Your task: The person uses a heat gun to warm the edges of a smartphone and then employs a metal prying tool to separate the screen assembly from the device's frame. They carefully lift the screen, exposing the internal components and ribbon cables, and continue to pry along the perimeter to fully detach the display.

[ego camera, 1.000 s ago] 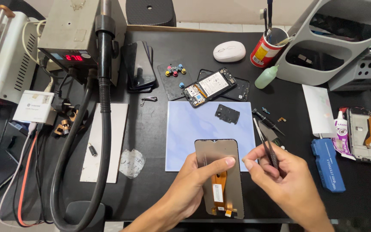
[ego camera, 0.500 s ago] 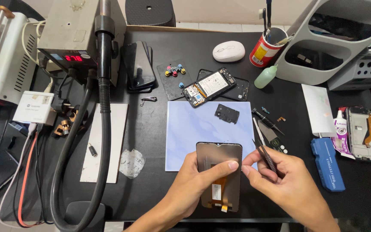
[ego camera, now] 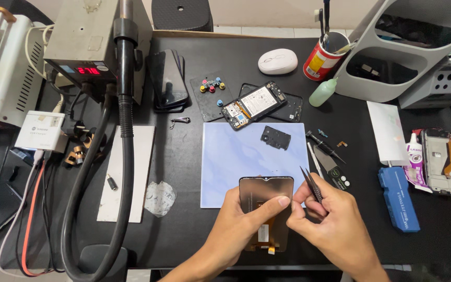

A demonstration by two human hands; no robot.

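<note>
Across the black counter [ego camera: 194, 219], everything can be placed from the pale blue mat [ego camera: 246, 162] at its middle. Left of the mat stands a grey hot-air station [ego camera: 82, 39] with its thick black hose [ego camera: 121, 172] curling toward the near edge. Beyond the mat's far edge lies an opened phone body [ego camera: 254, 104], and a small black camera cover [ego camera: 276, 138] sits on the mat itself.

At the mat's near edge, partly overhanging it, a phone display panel [ego camera: 262, 193] is held face down. It looks thin, light and rigid but brittle, with a soft orange flex at its near end, so I judge the long edges the safest hold. The left hand [ego camera: 236, 230] is closed on the panel, thumb pressed across its back, fingers beneath. The right hand [ego camera: 335, 230] touches the panel's right edge and is pinched shut around slim tweezers [ego camera: 311, 184], tips pointing away.
</note>
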